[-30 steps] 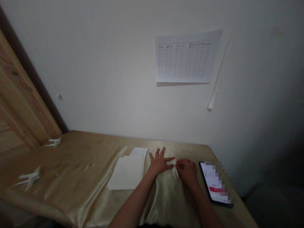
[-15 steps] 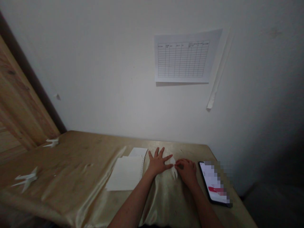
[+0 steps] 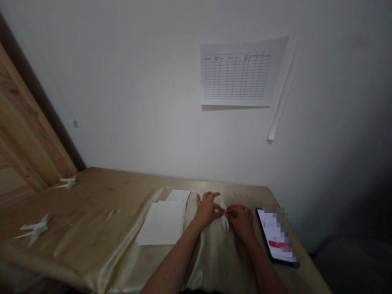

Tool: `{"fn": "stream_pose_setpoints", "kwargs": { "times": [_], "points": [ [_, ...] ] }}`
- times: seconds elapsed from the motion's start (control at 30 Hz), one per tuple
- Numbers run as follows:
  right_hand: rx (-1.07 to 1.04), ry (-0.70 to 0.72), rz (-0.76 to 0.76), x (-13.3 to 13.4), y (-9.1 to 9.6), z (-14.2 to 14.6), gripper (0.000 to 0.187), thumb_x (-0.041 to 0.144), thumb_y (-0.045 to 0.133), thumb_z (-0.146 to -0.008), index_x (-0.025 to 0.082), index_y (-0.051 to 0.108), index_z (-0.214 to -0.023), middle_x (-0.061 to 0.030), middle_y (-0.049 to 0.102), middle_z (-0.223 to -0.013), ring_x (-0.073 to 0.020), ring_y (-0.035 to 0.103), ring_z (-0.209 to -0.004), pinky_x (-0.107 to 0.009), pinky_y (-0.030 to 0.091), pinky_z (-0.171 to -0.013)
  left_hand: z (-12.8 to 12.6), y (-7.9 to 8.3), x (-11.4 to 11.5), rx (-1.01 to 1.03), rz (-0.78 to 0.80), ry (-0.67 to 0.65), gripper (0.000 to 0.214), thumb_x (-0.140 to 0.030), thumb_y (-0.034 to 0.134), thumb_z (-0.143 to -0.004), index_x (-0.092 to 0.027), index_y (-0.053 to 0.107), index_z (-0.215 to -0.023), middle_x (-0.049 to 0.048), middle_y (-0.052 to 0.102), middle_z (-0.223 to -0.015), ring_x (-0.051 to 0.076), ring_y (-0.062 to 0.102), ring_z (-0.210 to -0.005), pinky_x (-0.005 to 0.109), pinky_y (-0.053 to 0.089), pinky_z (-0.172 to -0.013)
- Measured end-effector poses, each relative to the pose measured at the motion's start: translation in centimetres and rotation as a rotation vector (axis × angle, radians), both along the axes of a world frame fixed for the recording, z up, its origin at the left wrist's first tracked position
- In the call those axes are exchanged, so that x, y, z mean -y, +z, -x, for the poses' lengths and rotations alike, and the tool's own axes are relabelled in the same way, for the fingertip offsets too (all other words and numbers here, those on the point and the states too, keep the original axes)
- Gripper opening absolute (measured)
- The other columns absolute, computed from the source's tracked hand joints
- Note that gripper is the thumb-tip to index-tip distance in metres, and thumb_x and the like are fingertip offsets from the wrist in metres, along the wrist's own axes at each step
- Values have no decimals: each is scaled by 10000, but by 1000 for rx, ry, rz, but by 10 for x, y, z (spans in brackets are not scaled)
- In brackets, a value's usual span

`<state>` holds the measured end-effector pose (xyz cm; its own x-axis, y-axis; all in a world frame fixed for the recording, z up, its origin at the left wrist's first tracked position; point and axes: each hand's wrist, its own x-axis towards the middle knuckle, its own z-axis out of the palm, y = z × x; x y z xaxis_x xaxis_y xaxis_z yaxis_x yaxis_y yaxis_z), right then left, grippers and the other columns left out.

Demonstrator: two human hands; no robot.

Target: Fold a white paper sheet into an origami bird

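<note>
A small white folded paper piece (image 3: 223, 212) lies on the gold satin cloth (image 3: 101, 228) covering the table. My left hand (image 3: 206, 210) rests on its left side, fingers curled, thumb and forefinger pinching the paper. My right hand (image 3: 241, 220) is closed on the paper's right side, knuckles up. Both hands meet at the paper's middle; most of it is hidden under them.
A stack of white lined sheets (image 3: 163, 220) lies just left of my hands. A phone (image 3: 277, 241) with a lit screen lies to the right near the table edge. Two folded paper planes (image 3: 32, 229) (image 3: 65, 182) sit far left. A printed table sheet (image 3: 237, 75) hangs on the wall.
My left hand's fingers, spread flat on the paper before, have curled in and now pinch it. My right hand has hardly moved.
</note>
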<state>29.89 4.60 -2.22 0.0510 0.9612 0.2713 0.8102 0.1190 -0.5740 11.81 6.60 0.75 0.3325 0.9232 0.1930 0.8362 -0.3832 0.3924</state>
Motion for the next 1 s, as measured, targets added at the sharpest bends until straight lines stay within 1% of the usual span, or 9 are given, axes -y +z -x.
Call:
{"fn": "stream_pose_setpoints", "kwargs": {
  "times": [0.13,0.23,0.33,0.43,0.53,0.7,0.87,1.0],
  "points": [
    [1,-10,7,0,0,0,116,300,646,-793,324,756,-823,25,735,-1061,-240,553,-1126,-430,245,-1040,2,2,-1,-38,63,64,295,-596,710,-778,-534,710,-1067,-98,386,-1559,395,234,-1447,787,14,-1096],
    [0,-6,12,0,0,0,115,303,645,-794,325,754,-821,28,735,-1062,-241,548,-1131,-422,249,-1032,2,1,-1,-68,59,97,372,-656,665,-780,-579,653,-1144,-85,386,-1562,401,233,-1452,802,7,-1080],
    [-4,4,19,-1,0,-1,109,301,652,-789,321,755,-818,28,734,-1070,-241,544,-1136,-411,249,-1029,-1,0,-2,-98,50,124,402,-677,608,-809,-603,600,-1204,-74,370,-1572,401,228,-1456,807,-1,-1073],
    [-9,7,21,-1,0,-1,113,307,646,-794,314,756,-820,18,735,-1071,-244,543,-1135,-414,242,-1035,-3,-1,-3,-113,51,148,393,-678,552,-843,-605,582,-1228,-73,357,-1578,403,223,-1458,802,5,-1078],
    [-15,3,16,-2,-2,-1,124,310,641,-798,311,757,-843,15,733,-1079,-242,541,-1138,-413,243,-1038,-4,-1,-3,-106,53,160,378,-679,536,-852,-602,593,-1217,-67,369,-1572,399,232,-1458,793,15,-1086],
    [-45,1,9,-3,-2,-3,136,296,632,-807,305,756,-863,6,743,-1035,-239,562,-1107,-411,251,-1037,-4,1,-2,-92,63,168,415,-722,554,-814,-595,604,-1207,-47,372,-1573,399,227,-1464,793,12,-1082],
    [-50,1,4,-3,-3,-3,131,290,639,-801,311,758,-852,8,748,-1025,-242,572,-1094,-408,264,-1019,-4,3,-3,-107,88,164,461,-765,551,-782,-597,601,-1209,-51,376,-1571,402,214,-1468,801,14,-1078],
    [-51,5,11,-4,-4,-3,129,283,651,-787,315,758,-850,16,747,-1028,-242,567,-1107,-401,267,-1017,-9,5,-3,-113,77,190,481,-766,573,-765,-564,631,-1197,-32,408,-1550,402,228,-1461,777,18,-1099]
  ]
}}
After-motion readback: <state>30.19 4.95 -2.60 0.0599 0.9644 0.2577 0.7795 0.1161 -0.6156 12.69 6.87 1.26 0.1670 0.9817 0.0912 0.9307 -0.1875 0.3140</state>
